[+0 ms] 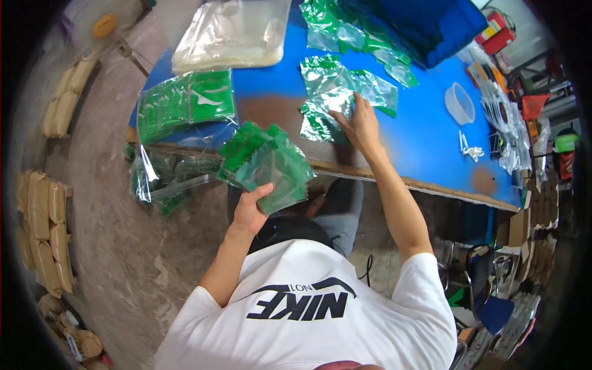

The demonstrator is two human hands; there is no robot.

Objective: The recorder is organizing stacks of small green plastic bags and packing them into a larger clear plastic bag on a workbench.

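My left hand [250, 211] holds a fanned stack of small green-printed clear bags [266, 161] just in front of the table's near edge. My right hand [359, 125] reaches out over the blue table [425, 132], fingers spread and pressing on a loose pile of the same green and clear bags [333, 92]. More of these bags lie scattered farther back [351, 31].
A bundled pack of green bags [185, 102] and a stack of clear plastic sheets [231, 34] lie at the table's left. A clear plastic cup [459, 103] and small clips [470, 148] sit at the right. Brown sacks [43, 228] line the concrete floor at left.
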